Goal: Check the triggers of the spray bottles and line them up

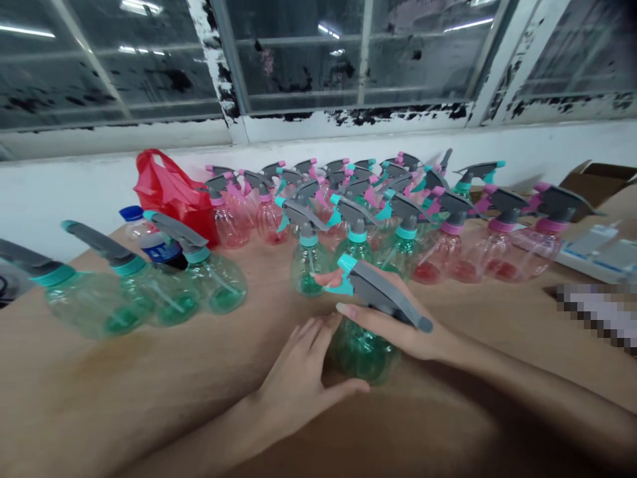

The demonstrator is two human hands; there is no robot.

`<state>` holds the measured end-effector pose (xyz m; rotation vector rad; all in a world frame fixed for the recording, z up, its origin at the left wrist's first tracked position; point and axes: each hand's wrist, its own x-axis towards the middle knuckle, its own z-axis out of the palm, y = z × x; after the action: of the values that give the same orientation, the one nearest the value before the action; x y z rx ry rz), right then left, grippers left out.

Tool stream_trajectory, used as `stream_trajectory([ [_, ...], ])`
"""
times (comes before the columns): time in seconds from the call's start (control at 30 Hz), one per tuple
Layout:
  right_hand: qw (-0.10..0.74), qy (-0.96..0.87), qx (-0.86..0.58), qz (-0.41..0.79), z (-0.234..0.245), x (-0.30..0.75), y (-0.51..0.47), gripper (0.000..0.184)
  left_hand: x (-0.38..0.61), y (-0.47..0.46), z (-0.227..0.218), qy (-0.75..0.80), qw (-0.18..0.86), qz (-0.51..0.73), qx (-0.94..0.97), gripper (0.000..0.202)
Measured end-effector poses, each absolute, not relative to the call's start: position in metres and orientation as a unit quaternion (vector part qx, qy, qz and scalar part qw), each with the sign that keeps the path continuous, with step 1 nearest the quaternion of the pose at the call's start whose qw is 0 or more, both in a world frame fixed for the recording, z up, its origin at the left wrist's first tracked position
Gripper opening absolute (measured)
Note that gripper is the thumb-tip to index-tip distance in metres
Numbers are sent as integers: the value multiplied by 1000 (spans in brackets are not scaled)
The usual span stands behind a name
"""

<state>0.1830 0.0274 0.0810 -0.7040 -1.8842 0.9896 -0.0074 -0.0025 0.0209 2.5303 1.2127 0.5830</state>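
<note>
A green spray bottle (365,355) with a grey and turquoise trigger head stands upright on the table in front of me. My right hand (398,325) is closed around its neck, just under the head, with the thumb on the near side. Low on the left, my left hand (303,372) cups the bottle's body between thumb and fingers; some fingertips are hidden behind it. Just beyond is another green spray bottle (309,262), in a row of similar ones. To the left stand several more green spray bottles (219,285) with grey heads.
Behind are several pink spray bottles (450,249) in crowded rows. A red plastic bag (164,182) and a drink bottle with a blue cap (159,242) stand at the back left. On the right lie a cardboard box (597,182) and white packages (600,242). The windowed wall closes off the wooden table (164,392).
</note>
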Motion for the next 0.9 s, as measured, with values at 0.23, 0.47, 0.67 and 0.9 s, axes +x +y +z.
stream_trajectory([
  [0.23, 437, -742, -313, 401, 79, 178, 33, 22, -33, 8, 3, 441, 49, 117, 888, 67],
  [0.47, 450, -747, -301, 386, 81, 178, 30, 15, -31, 7, 3, 421, 11, 108, 901, 65],
  [0.67, 458, -751, -333, 338, 80, 178, 28, 19, -32, 9, 4, 417, 3, 92, 904, 64],
  [0.9, 447, -718, -369, 386, 78, 176, 31, 22, -33, 9, 1, 412, -16, 93, 906, 64],
])
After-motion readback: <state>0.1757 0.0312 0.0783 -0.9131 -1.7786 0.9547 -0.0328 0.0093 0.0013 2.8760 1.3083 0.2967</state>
